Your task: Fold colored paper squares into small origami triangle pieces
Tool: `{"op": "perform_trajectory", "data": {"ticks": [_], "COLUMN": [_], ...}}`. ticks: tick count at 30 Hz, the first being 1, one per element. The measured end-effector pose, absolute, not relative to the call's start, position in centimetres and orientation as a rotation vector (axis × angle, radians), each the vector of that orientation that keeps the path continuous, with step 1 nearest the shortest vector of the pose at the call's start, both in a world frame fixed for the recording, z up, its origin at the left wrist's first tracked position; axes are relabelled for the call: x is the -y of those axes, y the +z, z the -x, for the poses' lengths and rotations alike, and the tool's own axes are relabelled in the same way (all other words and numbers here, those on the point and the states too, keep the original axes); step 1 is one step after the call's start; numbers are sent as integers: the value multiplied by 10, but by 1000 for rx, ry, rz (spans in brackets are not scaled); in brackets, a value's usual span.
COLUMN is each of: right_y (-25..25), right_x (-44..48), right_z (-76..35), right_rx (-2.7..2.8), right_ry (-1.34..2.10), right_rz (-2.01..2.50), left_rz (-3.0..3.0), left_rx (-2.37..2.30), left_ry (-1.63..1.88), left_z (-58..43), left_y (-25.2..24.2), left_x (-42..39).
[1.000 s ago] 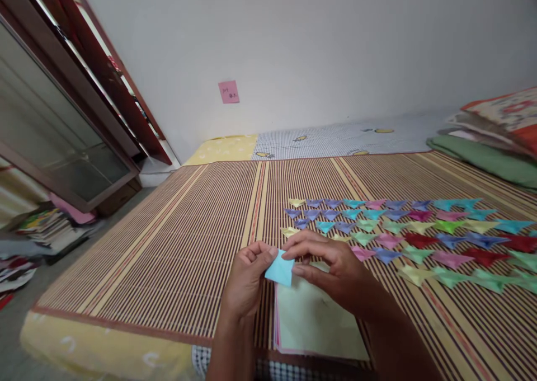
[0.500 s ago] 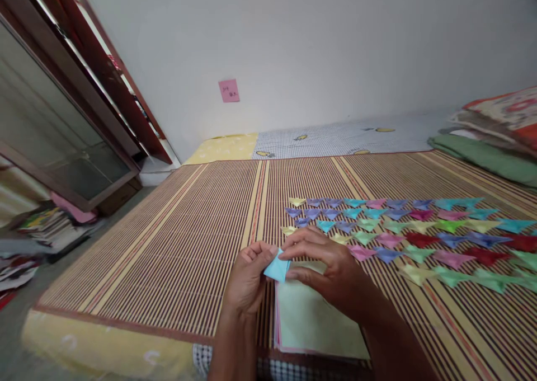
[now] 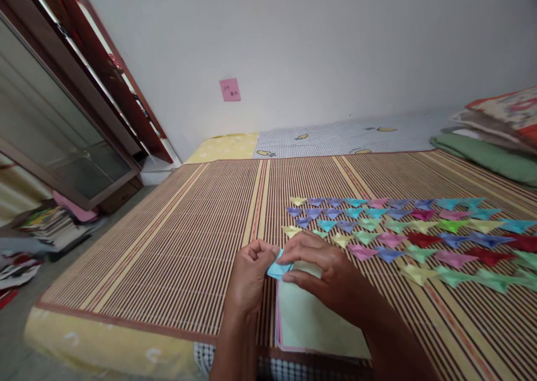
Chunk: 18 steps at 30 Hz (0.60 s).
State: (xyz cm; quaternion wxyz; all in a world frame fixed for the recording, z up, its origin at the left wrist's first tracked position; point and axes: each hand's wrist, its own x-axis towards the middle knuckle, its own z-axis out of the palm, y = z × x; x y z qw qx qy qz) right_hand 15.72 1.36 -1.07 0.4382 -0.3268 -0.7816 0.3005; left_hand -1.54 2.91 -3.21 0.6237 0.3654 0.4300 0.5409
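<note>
A small piece of light-blue folded paper (image 3: 278, 270) is held up between my two hands, above the near edge of the mat. My left hand (image 3: 250, 272) pinches its left side with thumb and fingers. From the right, my right hand (image 3: 321, 260) grips the paper's top and lower right edge between fingers and thumb. Below my right hand lies a stack of square paper sheets (image 3: 319, 319), pale green on top with pink edges under it. Beyond my hands, several rows of folded paper pieces (image 3: 391, 240) in many colours are laid out.
A striped bamboo mat (image 3: 176, 247) covers the bed. Folded bedding (image 3: 486, 154) is piled at the far right. A pink note (image 3: 230, 89) is stuck to the wall. On the left are a glass-panelled door (image 3: 62, 112) and a pile of books (image 3: 46, 224).
The blue paper has changed shape, its lower corner now turned up so it looks shorter and flatter. Both hands keep their grip, and my right thumb has shifted slightly.
</note>
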Motion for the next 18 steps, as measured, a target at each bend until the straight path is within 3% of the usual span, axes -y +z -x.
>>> {"op": "perform_trajectory", "data": {"ticks": [18], "right_y": [-11], "right_x": [-14], "right_z": [-148], "right_rx": [2141], "right_ry": [442], "right_rz": [907], "left_rz": [-916], "left_rx": [-975], "left_ry": [1279], "left_z": [16], "left_y": [-41], "left_x": [-29]}}
